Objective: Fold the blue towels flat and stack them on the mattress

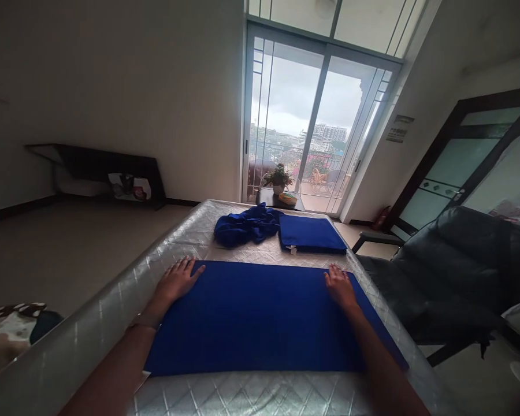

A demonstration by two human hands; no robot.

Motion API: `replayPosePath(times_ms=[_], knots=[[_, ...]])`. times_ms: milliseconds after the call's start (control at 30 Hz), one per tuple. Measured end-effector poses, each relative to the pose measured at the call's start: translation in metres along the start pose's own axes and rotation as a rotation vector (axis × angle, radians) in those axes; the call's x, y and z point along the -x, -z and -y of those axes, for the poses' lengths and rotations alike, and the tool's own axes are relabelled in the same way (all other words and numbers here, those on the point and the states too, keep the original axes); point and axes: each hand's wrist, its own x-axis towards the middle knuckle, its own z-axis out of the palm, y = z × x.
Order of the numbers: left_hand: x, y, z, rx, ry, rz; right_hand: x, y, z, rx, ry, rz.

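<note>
A large blue cloth (pixel 260 315) lies spread flat on a plastic-wrapped quilted mattress (pixel 225 398). My left hand (pixel 178 280) rests flat at the cloth's far left corner, fingers stretched out. At the far right corner, my right hand (pixel 340 285) lies palm down on the cloth with fingers extended. Beyond them sit a neatly folded blue cloth (pixel 309 234) and a crumpled blue cloth (pixel 247 225).
A dark leather armchair (pixel 450 271) stands close on the right. A small table with a potted plant (pixel 278 178) is beyond the mattress, before glass sliding doors (pixel 312 121). A dark low shelf (pixel 99 167) leans at the left wall. Bare floor lies to the left.
</note>
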Motion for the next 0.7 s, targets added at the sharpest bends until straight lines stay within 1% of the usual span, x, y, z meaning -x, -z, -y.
replayPosePath(times_ms=[100, 200, 267, 333, 400, 467, 567, 700], knots=[[0.0, -0.001, 0.001, -0.003, -0.009, -0.02, 0.003, 0.006, 0.06, -0.129, 0.176, 0.056], [0.0, -0.002, 0.001, -0.001, -0.016, -0.033, 0.007, 0.005, 0.117, -0.23, 0.305, 0.111], [0.001, -0.002, 0.001, -0.001, -0.013, -0.035, 0.008, -0.001, 0.143, -0.254, 0.346, 0.149], [0.001, -0.002, 0.001, -0.001, -0.005, -0.037, 0.007, -0.007, 0.156, -0.251, 0.344, 0.178], [0.0, -0.001, 0.0, -0.002, -0.003, -0.04, 0.006, -0.012, 0.158, -0.237, 0.318, 0.189], [0.0, -0.002, 0.0, -0.003, -0.01, -0.043, 0.004, -0.015, 0.15, -0.222, 0.296, 0.191], [-0.001, -0.003, 0.001, -0.003, -0.015, -0.044, 0.001, -0.015, 0.128, -0.206, 0.261, 0.201], [-0.001, -0.003, 0.002, 0.002, -0.008, -0.03, -0.003, -0.014, 0.092, -0.167, 0.189, 0.205]])
